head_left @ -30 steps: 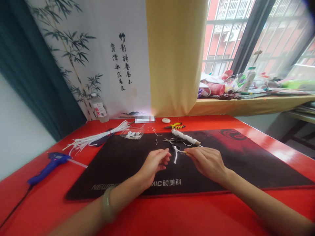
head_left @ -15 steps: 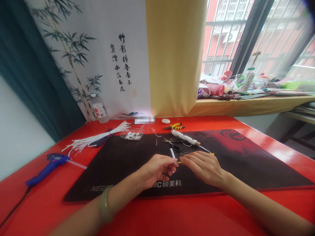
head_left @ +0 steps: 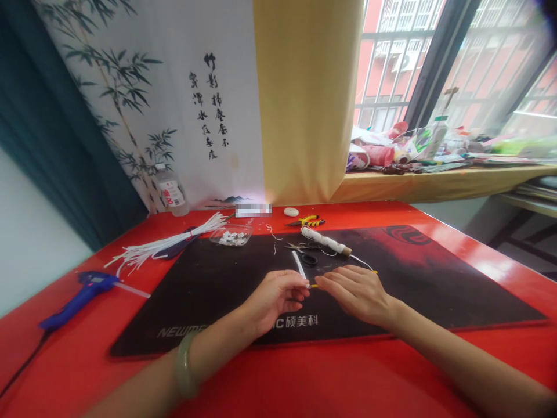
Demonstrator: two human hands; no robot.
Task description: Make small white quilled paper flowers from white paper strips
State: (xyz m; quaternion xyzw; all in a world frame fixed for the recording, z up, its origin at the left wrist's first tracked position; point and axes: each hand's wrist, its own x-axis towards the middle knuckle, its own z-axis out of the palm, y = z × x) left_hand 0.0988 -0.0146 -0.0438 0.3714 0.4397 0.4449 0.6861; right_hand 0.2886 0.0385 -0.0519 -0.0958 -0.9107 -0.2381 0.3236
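Observation:
My left hand [head_left: 278,299] pinches a short white strip [head_left: 298,264] between thumb and fingertips, and the strip leans up and to the left. From these fingertips a thin yellow stick [head_left: 314,285] runs into my right hand [head_left: 354,293]. The right fingers are closed over this stick, palm down, and hide most of it. White cord [head_left: 362,263] leads from a wound white roll [head_left: 324,239] to behind the right hand, by a yellow tip. Black-handled scissors [head_left: 310,260] lie just beyond the strip. What joins strip and stick is too small to make out.
Both hands work over a black desk mat [head_left: 209,302] on a red table [head_left: 261,383]. Behind are yellow-black pliers [head_left: 307,222], a clear tray [head_left: 230,235] of white bits, and a bundle of white stems [head_left: 169,238]. At left lies a blue glue gun [head_left: 78,299]; a bottle [head_left: 173,194] stands behind.
The white strip has tilted further to the left at its top. Both hands keep their grips; the whole view has shifted slightly.

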